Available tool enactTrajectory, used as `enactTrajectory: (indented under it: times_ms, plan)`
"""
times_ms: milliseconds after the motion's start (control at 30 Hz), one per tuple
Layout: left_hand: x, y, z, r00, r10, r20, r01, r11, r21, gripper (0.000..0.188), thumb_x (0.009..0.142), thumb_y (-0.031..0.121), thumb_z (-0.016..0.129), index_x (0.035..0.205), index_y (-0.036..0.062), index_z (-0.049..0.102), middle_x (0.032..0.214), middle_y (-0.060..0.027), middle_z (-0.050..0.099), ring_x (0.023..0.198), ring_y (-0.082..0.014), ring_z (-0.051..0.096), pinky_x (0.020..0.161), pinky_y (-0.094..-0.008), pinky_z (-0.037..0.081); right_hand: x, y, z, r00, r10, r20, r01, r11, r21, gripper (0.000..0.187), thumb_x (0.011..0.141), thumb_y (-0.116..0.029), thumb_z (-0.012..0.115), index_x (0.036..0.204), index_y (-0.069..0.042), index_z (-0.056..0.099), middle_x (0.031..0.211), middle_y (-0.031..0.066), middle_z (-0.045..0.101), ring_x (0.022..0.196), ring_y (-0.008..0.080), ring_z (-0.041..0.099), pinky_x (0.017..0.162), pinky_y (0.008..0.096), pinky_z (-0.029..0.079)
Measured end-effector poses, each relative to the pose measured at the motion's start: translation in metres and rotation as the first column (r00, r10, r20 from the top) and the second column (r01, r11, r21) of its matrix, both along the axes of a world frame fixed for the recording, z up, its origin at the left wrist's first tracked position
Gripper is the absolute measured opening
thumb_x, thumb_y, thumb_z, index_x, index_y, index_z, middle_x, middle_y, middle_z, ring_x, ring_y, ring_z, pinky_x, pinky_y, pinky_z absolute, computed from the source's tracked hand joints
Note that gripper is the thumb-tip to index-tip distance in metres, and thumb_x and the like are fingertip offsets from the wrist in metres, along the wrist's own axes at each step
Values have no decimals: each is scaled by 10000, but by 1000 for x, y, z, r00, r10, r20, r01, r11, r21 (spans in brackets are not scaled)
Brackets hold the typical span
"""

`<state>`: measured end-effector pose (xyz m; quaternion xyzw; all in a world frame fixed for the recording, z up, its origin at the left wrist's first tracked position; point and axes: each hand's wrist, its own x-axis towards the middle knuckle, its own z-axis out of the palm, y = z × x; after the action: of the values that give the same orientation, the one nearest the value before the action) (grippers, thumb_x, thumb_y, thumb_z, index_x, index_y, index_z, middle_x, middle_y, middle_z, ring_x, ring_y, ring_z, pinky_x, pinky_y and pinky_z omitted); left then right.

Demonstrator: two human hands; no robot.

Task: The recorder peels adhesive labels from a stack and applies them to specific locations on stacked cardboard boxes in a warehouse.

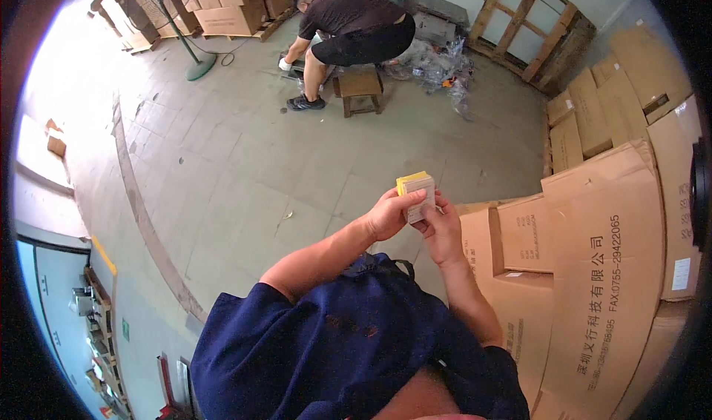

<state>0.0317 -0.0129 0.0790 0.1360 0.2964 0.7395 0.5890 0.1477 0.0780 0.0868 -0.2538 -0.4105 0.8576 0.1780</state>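
Both my hands meet around a small stack of white printed slips (417, 188) with a yellow layer behind it. My left hand (391, 214) wraps the stack from the left, its thumb lying across the top sheet. On the other side, my right hand (443, 231) pinches the lower right edge, thumb on the front and fingers curled behind. The stack is raised in front of my chest, above the floor. Some fingertips are hidden behind the slips.
Large cardboard boxes (601, 272) are stacked close on my right. Ahead, a person (356, 20) bends beside a wooden stool (358, 86) and clear plastic wrap (437, 68). A green fan (199, 68) stands far left; a wooden pallet (519, 20) leans on the back wall.
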Motion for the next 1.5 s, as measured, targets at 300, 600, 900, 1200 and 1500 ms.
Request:
enactTrajectory:
  times_ms: [300,600,900,1200,1500]
  plan:
    - [10,7,-5,971,-3,-239,-29,991,-131,353,930,286,520,1181,38,517,1065,-91,602,971,-237,605,788,-381,523,8,-17,-5,987,-127,100,110,982,155,235,879,-88,588,1099,-31,525,1029,84,602,918,185,608,743,328,547]
    - [0,9,21,986,111,-125,-117,992,-46,257,929,229,544,1108,44,551,1001,-76,622,904,-204,620,747,-366,543,13,9,33,904,-421,78,133,450,883,187,874,-91,598,1035,6,600,943,75,640,881,160,615,784,277,499]
    - [8,2,15,977,131,-170,-146,986,-78,238,903,227,595,1043,34,600,953,-55,627,825,-161,616,700,-326,551,-4,-2,32,967,-248,56,74,486,871,220,890,-54,572,1098,17,581,985,69,629,856,116,599,746,242,498]
    - [15,-6,10,977,124,-176,-154,973,-169,286,885,291,618,1041,52,606,937,-43,623,814,-155,613,642,-324,564,-4,-5,23,971,-219,96,18,466,884,192,864,12,578,1055,8,601,938,49,639,840,104,600,763,244,493]
    - [18,-17,-2,971,190,-144,-210,968,-138,271,892,227,595,1069,22,576,984,-63,616,846,-177,617,698,-340,556,-12,1,6,988,-123,92,-4,577,817,153,896,-12,539,1030,4,612,949,44,637,837,97,588,746,240,493]
